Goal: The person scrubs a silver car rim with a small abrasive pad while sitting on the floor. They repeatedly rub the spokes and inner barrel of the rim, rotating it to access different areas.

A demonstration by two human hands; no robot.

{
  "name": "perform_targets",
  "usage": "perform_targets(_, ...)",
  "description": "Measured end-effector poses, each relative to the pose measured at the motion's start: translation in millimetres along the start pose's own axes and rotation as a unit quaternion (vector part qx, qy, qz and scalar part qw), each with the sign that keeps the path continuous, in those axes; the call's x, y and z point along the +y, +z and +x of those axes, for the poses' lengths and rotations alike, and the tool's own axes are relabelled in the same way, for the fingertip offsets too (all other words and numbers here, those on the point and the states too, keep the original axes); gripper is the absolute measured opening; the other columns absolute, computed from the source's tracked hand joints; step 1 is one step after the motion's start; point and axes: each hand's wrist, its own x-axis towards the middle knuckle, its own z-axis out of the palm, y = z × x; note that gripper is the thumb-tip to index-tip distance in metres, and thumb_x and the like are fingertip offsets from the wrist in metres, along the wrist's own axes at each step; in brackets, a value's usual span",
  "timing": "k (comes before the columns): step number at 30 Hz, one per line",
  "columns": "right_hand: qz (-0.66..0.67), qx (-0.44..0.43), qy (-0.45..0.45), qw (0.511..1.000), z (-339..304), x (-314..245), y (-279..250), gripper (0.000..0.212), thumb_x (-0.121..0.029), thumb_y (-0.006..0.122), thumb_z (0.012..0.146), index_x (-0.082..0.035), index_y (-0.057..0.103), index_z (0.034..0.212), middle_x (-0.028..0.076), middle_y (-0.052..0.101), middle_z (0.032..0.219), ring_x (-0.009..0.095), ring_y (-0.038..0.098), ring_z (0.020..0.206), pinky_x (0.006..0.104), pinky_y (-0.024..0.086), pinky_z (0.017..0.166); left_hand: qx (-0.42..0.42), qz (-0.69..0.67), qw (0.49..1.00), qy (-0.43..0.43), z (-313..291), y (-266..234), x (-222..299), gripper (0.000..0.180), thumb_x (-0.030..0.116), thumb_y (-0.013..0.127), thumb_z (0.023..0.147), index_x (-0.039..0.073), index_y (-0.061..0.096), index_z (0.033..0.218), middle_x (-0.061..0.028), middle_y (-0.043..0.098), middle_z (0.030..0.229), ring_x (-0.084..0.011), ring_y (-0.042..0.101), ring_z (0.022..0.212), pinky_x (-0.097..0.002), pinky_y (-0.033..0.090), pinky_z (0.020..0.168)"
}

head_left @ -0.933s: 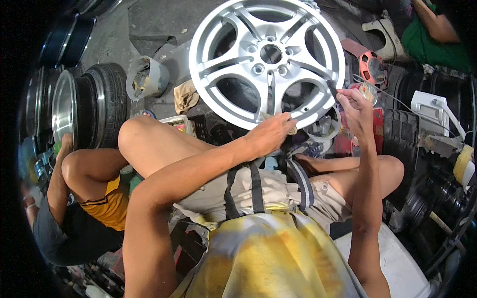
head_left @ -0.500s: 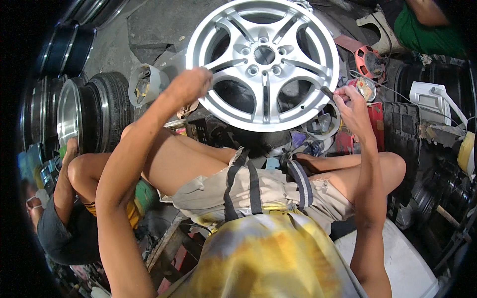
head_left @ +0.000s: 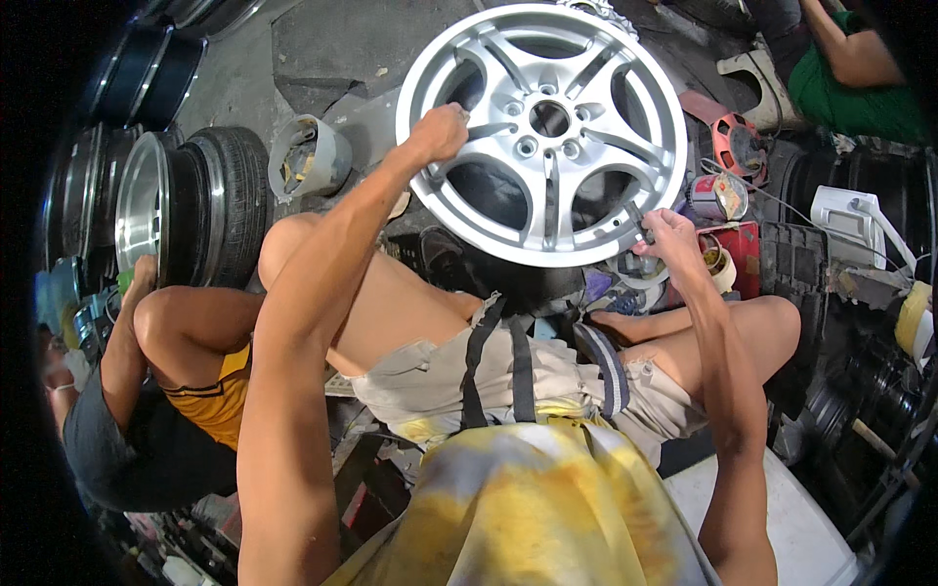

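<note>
A silver alloy wheel rim (head_left: 549, 73) lies face up in front of me, its spokes and centre hole showing. My left hand (head_left: 442, 132) is closed at the rim's left side, against a spoke. Whatever its fingers hold, if anything, is hidden. Beside the lower right edge of the wheel, my right hand (head_left: 671, 239) pinches a small dark slim piece (head_left: 637, 221), whose kind I cannot make out. The tip of that piece meets the outer part of the wheel.
A tyre (head_left: 236, 205) and other wheels stand at the left, near a white bucket (head_left: 330, 156). Right of the wheel are a paint can (head_left: 718, 196), a red toolbox (head_left: 740, 259) and a white plastic container (head_left: 848, 225). Co-workers sit at left and upper right.
The wheel appears shifted a little right in the view. My left hand has moved up and right along the spoke, and my right hand has come down and left with the dark piece.
</note>
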Motion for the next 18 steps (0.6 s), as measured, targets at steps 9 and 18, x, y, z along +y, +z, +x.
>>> perform_targets(9,-0.171,0.195,-0.265,0.929,69,-11,-53,0.019,-0.017,0.067,0.094,0.001,0.070,0.100,0.005,0.064,0.076,0.015,0.062,0.070,0.0271,0.050,0.066,-0.176,-0.029,0.984,0.024,-65,6,54,0.032,0.014,0.047,0.094,-0.008,0.066,0.110,-0.0336,0.069,0.108,-0.0467,0.067,0.105,-0.0488,0.051,0.094)
perform_targets(18,-0.262,-0.117,-0.345,0.894,-46,-21,136,0.012,-0.004,0.068,0.090,0.000,0.072,0.100,0.016,0.064,0.097,0.032,0.065,0.089,0.0407,0.053,0.080,-0.056,0.076,0.995,0.005,-62,-112,50,0.030,0.031,0.071,0.086,0.004,0.078,0.099,-0.0187,0.075,0.096,-0.0323,0.073,0.087,-0.0429,0.056,0.081)
